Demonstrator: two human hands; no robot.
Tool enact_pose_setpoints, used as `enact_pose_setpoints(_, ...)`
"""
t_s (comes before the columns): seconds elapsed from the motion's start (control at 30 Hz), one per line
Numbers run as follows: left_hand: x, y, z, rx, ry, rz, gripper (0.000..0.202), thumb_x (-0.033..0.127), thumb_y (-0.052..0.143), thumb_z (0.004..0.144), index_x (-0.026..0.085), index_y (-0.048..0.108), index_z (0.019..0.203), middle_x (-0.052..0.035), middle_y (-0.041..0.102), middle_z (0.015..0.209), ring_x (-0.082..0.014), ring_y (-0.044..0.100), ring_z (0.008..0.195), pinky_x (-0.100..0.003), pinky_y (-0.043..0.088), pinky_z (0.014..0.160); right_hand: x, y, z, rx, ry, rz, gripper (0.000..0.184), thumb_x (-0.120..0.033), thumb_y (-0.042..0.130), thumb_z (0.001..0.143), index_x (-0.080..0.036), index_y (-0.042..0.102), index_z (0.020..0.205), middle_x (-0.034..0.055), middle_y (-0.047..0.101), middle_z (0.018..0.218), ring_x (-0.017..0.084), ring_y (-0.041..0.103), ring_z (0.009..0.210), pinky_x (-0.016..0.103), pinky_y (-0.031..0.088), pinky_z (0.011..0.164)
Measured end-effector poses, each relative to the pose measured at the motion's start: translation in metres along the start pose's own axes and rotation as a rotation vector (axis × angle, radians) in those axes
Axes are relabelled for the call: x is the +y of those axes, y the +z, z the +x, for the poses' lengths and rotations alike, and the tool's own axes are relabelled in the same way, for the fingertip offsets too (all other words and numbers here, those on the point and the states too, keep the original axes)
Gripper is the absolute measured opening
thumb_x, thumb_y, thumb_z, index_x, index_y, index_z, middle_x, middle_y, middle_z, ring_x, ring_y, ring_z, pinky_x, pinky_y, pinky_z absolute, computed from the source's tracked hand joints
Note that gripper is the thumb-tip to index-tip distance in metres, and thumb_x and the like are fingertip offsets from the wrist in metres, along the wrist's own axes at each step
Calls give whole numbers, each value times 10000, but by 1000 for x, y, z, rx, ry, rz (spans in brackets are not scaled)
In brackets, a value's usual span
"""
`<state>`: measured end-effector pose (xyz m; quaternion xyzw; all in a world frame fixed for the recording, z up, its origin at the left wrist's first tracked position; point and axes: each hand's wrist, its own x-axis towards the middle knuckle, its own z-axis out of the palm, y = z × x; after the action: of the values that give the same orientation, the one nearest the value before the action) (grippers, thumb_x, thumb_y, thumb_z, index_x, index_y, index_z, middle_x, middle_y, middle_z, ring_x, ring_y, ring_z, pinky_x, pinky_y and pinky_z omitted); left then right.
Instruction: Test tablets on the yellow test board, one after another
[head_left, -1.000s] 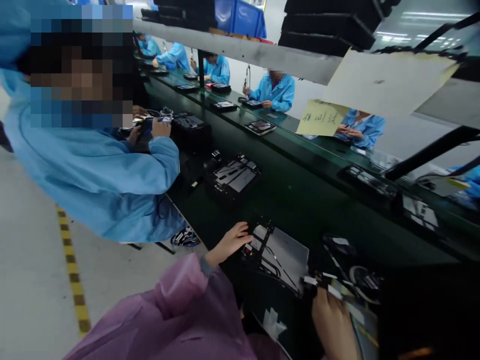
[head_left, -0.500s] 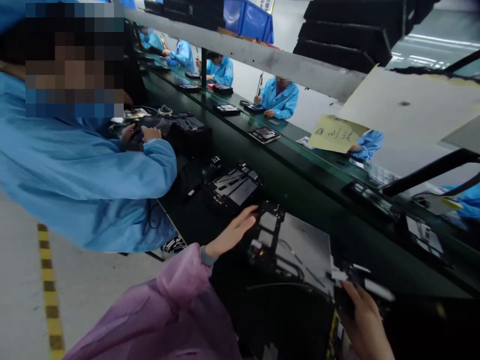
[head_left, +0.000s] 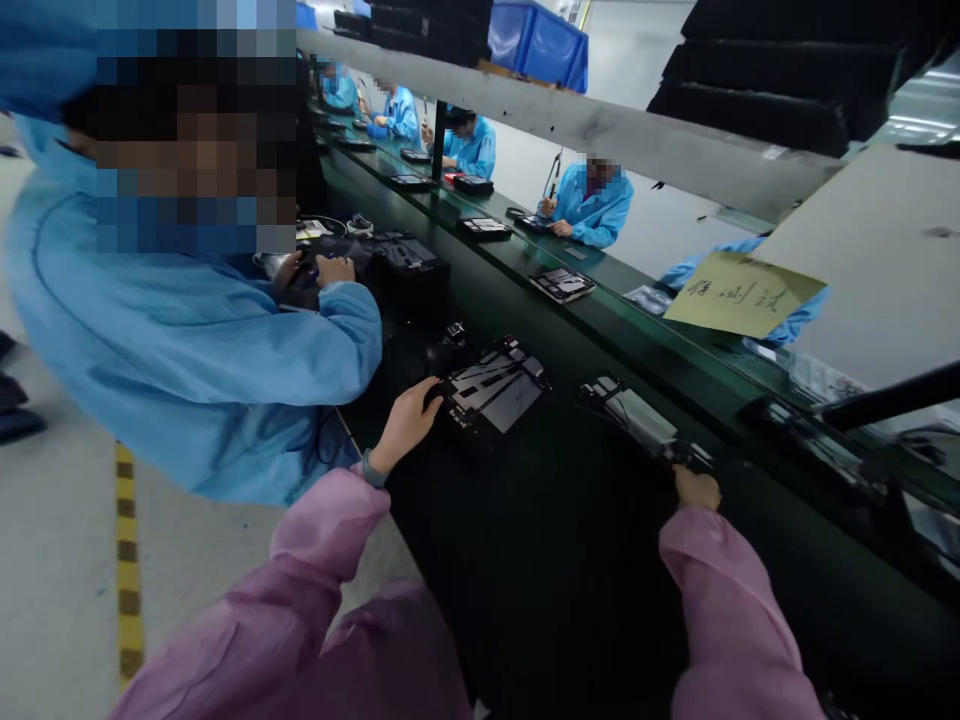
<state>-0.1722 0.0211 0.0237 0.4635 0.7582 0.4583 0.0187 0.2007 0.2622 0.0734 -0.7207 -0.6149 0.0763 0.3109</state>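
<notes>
My left hand [head_left: 407, 425] is closed on the near left edge of a flat black-and-silver electronic panel [head_left: 499, 385], which lies at the top of a dark stack on the bench. Its thumb and fingers pinch the corner. Farther right, my right hand [head_left: 697, 487] grips the near end of another silver-backed electronic panel [head_left: 643, 415]. That one is tilted, so I see it narrow and nearly edge-on. Whether it touches the bench I cannot tell. A small dark object with a metallic top [head_left: 452, 335] sits just behind the left stack.
At left a co-worker in a blue smock [head_left: 300, 345] handles something dark beside another stack [head_left: 409, 265]. A raised green ledge [head_left: 517, 262] carries more panels. Above it runs a grey shelf [head_left: 600, 125] with black trays [head_left: 772, 80] and a handwritten yellow note [head_left: 746, 293].
My left hand has moved left and closed on the stacked panel's edge. My right hand has carried its panel farther away over the bench, tilting it. The view has shifted slightly.
</notes>
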Motion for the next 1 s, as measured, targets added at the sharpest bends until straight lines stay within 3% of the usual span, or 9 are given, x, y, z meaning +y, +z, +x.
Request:
enact_pose_setpoints(0.13, 9, -5, -11, 38, 55, -1, 279, 204, 526, 901, 129, 594, 1160, -134, 672, 1171, -260, 617, 1120, -451, 478, 1003, -24, 12, -68, -109, -13, 139, 395, -375, 569, 792, -115, 629, 1084, 162, 660, 1010, 293, 606, 1023, 422, 499, 850)
enact_pose_setpoints(0.17, 11, -6, -17, 39, 66, -17, 249, 198, 517, 902, 133, 604, 1126, -126, 682, 1142, -255, 623, 1099, -450, 479, 997, -34, 19, -94, -221, -53, 222, 390, -436, 560, 803, -165, 642, 1072, 98, 677, 957, 240, 643, 907, 365, 535, 771)
enact_pose_setpoints(0.23, 18, -8, -30, 25, 81, -57, 204, 183, 498, 901, 151, 618, 1063, -111, 687, 1121, -246, 624, 1083, -448, 475, 999, -56, 32, -141, -617, -7, 578, 454, -547, 544, 813, -194, 634, 1084, 81, 670, 1018, 214, 654, 829, 342, 568, 667)
enact_pose_setpoints(0.27, 21, -8, -37, 13, 82, -80, 202, 178, 490, 899, 159, 619, 1053, -106, 685, 1125, -244, 619, 1091, -449, 470, 1003, -67, 38, -160, -715, 47, 674, 461, -571, 594, 776, -200, 644, 1047, 77, 662, 1031, 212, 651, 822, 325, 573, 620)
enact_pose_setpoints(0.43, 32, -4, -70, -93, -53, -392, 290, 233, 488, 891, 178, 577, 1162, -111, 661, 1149, -232, 625, 1091, -432, 499, 972, -91, 38, -181, -725, 192, 899, 400, -504, 700, 726, -220, 623, 997, 38, 657, 985, 169, 638, 798, 223, 522, 510)
enact_pose_setpoints(0.57, 43, -1, -88, -243, -341, -809, 340, 391, 563, 877, 177, 559, 1141, -123, 647, 1146, -246, 651, 1046, -439, 523, 932, -57, 1, -165, -738, 279, 1044, 443, -476, 768, 684, -230, 635, 1027, -5, 667, 875, 135, 617, 702, 213, 495, 516)
enact_pose_setpoints(0.77, 77, 8, -122, -451, -617, -1309, 567, 561, 539, 871, 233, 416, 1318, -148, 565, 1313, -293, 618, 1126, -489, 535, 909, 52, -79, -172, -733, 290, 842, 555, -535, 781, 650, -219, 700, 1099, 23, 717, 900, 156, 635, 751, 250, 505, 635)
enact_pose_setpoints(0.9, 79, 17, -150, -529, -659, -1037, 697, 503, 670, 785, 286, 361, 1371, -86, 585, 1233, -234, 673, 971, -420, 575, 819, 97, -100, -173, -813, 46, 465, 468, -549, 651, 762, -213, 729, 1077, 59, 733, 1029, 220, 658, 961, 345, 512, 861)
enact_pose_setpoints(1.0, 65, 10, -164, -724, -506, -693, 672, 499, 664, 773, 239, 425, 1345, -43, 642, 1021, -216, 690, 842, -374, 583, 742, 100, -96, -164, -806, -18, 366, 297, -396, 667, 782, -223, 752, 1007, 46, 731, 1051, 238, 639, 1045, 389, 455, 990)
